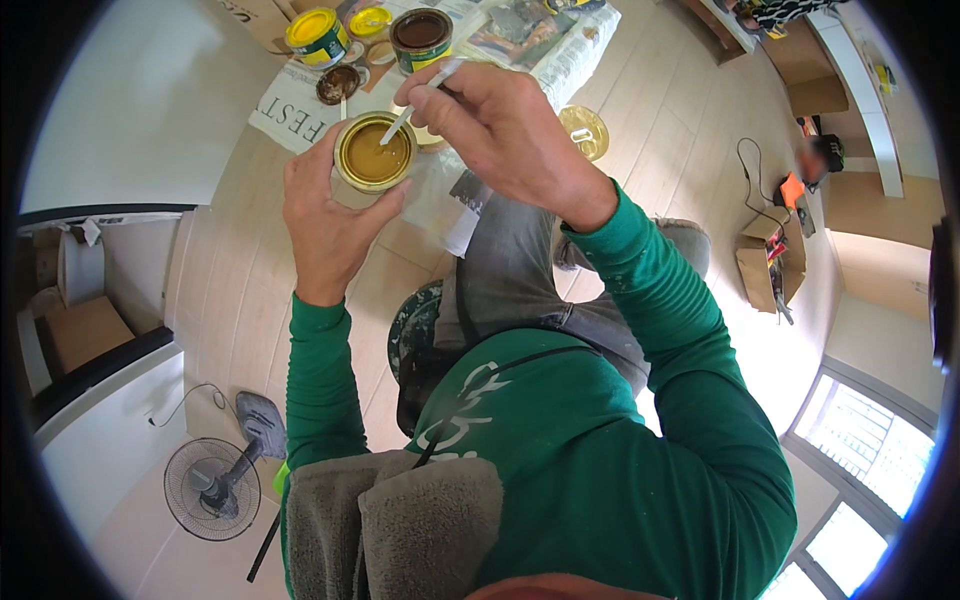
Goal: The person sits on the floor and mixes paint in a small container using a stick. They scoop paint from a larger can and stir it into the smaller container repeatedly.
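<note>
My left hand (330,225) grips a small round open tin (362,155) of ochre-brown paint, fingers round its side. My right hand (505,135) pinches a white stick (398,126), whose lower end sits in that paint. Beyond them, newspaper (285,110) covers a work surface holding an open tin of yellow paint (316,45), a yellow-coated lid (370,20), an open tin of dark brown paint (421,42) and a brown-smeared lid (337,83). A gold lid (583,135) lies right of my right hand.
I am seated, legs below the work surface. A standing fan (212,488) is at lower left, near a white cabinet (105,400). A cardboard box (760,270) with tools and a cable lies on the wooden floor (670,120) at right, near shelving (860,130) and windows (850,440).
</note>
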Demonstrator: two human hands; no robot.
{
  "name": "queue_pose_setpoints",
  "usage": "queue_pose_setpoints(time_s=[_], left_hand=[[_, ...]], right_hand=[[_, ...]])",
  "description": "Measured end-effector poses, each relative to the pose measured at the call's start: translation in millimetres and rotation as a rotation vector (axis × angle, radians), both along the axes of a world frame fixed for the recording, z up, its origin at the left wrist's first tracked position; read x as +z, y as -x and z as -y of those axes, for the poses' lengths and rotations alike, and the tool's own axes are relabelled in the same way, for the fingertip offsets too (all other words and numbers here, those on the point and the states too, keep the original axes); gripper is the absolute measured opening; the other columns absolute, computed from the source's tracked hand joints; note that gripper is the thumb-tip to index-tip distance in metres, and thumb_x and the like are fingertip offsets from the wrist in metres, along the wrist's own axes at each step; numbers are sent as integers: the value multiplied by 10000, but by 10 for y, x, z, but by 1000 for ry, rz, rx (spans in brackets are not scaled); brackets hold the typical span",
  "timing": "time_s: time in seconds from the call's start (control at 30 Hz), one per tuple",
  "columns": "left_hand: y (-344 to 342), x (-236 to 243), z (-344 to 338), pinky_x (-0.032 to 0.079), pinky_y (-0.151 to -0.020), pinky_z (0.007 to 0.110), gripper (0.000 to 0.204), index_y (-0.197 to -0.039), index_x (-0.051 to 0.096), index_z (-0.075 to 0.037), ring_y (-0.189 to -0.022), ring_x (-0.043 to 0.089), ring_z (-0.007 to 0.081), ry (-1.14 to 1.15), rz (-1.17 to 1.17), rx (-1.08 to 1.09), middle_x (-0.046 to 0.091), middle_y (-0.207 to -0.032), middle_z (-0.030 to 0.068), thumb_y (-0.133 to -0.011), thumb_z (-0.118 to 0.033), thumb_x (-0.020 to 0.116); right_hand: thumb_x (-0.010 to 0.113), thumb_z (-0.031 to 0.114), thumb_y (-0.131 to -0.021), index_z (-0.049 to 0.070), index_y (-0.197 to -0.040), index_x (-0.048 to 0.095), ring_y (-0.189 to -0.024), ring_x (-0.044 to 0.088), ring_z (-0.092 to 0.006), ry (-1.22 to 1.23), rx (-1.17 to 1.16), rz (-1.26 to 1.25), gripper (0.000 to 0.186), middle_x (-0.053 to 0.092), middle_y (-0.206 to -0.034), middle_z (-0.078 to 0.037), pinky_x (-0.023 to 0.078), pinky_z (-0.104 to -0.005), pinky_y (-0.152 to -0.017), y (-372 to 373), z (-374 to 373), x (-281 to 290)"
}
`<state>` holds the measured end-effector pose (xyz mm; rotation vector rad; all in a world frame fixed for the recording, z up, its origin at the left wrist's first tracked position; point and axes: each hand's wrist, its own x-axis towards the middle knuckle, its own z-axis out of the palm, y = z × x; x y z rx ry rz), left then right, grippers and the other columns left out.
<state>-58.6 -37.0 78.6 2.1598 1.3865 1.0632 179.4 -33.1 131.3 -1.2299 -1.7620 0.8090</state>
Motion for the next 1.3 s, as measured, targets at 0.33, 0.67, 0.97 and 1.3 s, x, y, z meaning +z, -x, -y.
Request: queue_pose_setpoints(time_s=[0.33,0.67,0.97,1.3], left_hand=[[-15,-27,23,514,-1060,462,808,-1460,665,-48,-1188,629,345,55,-3,30,745,-1321,118,-744,-231,992],[-28,-101,-2,519,-1058,461,832,-1469,658,-29,-1193,631,345,69,5,40,745,-1318,136,-747,-257,1003],[-30,-111,29,517,-1052,459,814,-1470,661,-46,-1190,629,333,88,15,41,750,-1306,122,-759,-258,996],[-42,-183,58,525,-993,421,828,-1482,660,-47,-1171,635,293,137,70,67,738,-1260,119,-763,-275,1001]], right_hand=[[634,266,-1157,-19,-1264,788,-824,696,-111,302,46,-433,341,780,-977,-72,588,-287,-761,-86,-115,-193],[642,265,-1156,11,-1276,799,-815,671,-103,47,6,-215,322,786,-988,-69,574,-284,-760,-47,-55,-297],[660,260,-1151,10,-1248,808,-872,698,-104,206,19,-408,307,807,-1042,-79,571,-280,-757,-57,-72,-238],[637,226,-1164,6,-1281,787,-979,730,-113,84,60,-492,290,812,-1202,-66,580,-284,-829,-25,-26,-378]])
